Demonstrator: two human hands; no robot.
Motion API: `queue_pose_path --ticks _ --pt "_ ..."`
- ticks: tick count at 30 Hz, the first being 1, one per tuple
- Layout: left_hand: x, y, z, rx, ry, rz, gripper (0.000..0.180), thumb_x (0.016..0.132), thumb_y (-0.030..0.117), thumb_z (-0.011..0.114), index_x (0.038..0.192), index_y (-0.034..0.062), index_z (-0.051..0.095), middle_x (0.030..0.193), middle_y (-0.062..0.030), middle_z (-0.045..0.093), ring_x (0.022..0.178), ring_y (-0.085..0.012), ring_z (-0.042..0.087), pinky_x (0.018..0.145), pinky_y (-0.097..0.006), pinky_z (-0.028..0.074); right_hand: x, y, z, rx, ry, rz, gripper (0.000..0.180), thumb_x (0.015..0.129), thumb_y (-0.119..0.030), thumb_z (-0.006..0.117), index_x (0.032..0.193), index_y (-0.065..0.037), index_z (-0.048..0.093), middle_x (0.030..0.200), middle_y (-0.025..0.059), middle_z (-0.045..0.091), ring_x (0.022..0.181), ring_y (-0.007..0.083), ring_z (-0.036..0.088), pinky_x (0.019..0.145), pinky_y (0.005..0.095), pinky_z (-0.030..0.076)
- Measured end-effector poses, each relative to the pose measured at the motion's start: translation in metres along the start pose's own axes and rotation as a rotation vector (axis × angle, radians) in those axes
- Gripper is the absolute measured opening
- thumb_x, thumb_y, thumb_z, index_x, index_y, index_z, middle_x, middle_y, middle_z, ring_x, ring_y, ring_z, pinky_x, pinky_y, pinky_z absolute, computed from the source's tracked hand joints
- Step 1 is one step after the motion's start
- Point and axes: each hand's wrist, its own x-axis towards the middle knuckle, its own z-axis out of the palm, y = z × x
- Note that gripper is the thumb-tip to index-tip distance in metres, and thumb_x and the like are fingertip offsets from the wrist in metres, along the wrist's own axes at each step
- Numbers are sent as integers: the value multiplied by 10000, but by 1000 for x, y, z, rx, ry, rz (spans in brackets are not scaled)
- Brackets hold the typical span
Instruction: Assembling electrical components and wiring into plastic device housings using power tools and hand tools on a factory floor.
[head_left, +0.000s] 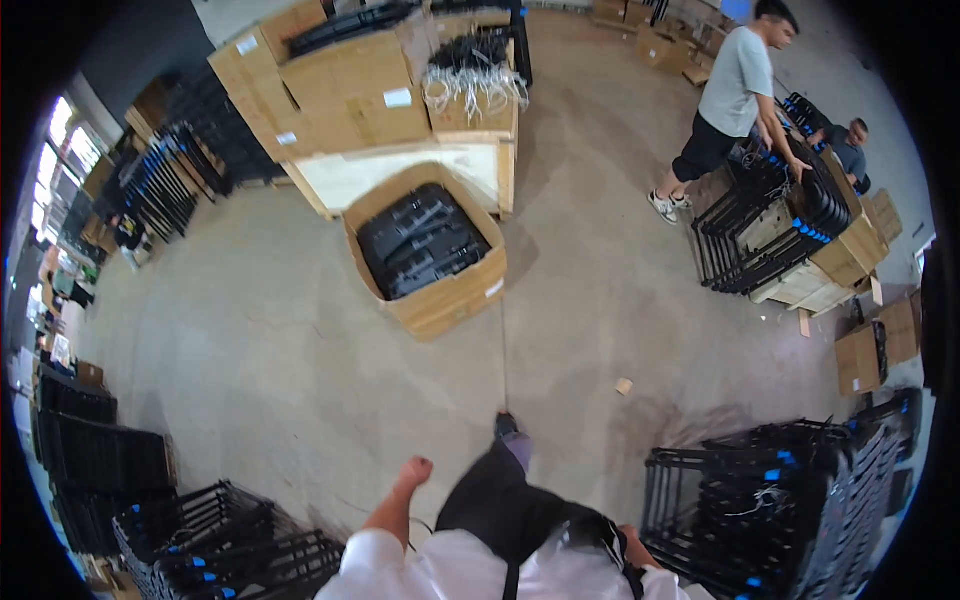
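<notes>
Workshop floor (300, 390): grey, smooth, spreading ahead of both hands; a thin seam runs away from the shoe toward the carton.
Left hand (418, 470): curled into a loose fist, nothing seen in it, held out in front of the body and touching nothing.
Right hand (630, 537): low by the hip, partly hidden by clothing; cannot tell whether it is clenched or grasping.
Left frames (230, 530): black, stacked, blue-tagged; behind and to the left of the left hand, apart from it.
Right frames (740, 490): black, piled, blue-tagged; just right of the right hand, a gap apparently between.
Shoe (507, 425): dark, set forward, ahead and right of the left hand; judged a walking step.
Handling of step: best kept short and level, arms tucked in so that neither catches on frame ends; fist best opened before touching metal.
Scrap (624, 386): small, tan, ahead of the right hand; a slip risk, better stepped around.
Carton (450, 308): open, filled with black parts (425, 240); straight ahead, well beyond the left hand.
Crate (470, 168): pale, behind the carton, farther from both hands.
Co-worker (735, 85): far ahead and right of the right hand, reaching over other frames; worth a wide berth.
</notes>
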Motion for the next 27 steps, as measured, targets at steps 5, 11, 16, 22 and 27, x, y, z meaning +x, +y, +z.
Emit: queue_pose_path --ticks 5,11,16,22,27 --pt "136 160 -92 -59 68 18 477 969 426 571 1267 83 718 1279 -258 701 1211 -456 659 1043 -521 536 -13 -165 -97 734 -72 19 45 929 -89 633 938 -45 632 750 104 615 562 193 587 448 296 417" --pt "335 284 -199 158 238 -85 552 951 418 691 1431 166 588 1504 -171 573 1393 -389 538 1142 -502 458 -21 -469 -159 227 175 -200 152 926 -120 651 1001 -3 712 801 102 689 610 170 641 501 297 482" --pt "455 333 -192 575 378 102 458 993 391 657 1358 115 633 1447 -180 634 1353 -348 606 1057 -488 523 45 -671 -245 -290 89 -192 225 978 -130 622 1127 13 711 870 75 731 716 181 685 654 309 567" --pt "470 365 -126 512 -161 -279 329 1067 259 487 1210 119 748 1168 -167 775 1096 -354 753 920 -465 605 81 -875 -412 -15 168 -224 205 991 -167 690 1151 -39 681 880 103 715 666 153 659 534 266 510" --pt "523 469 -153 379 -200 -242 288 1021 203 532 1112 94 783 1138 -200 777 1082 -365 759 890 -479 617 70 -988 -492 -130 295 -118 210 1006 -224 693 1116 -48 663 835 93 687 627 164 646 498 259 484"
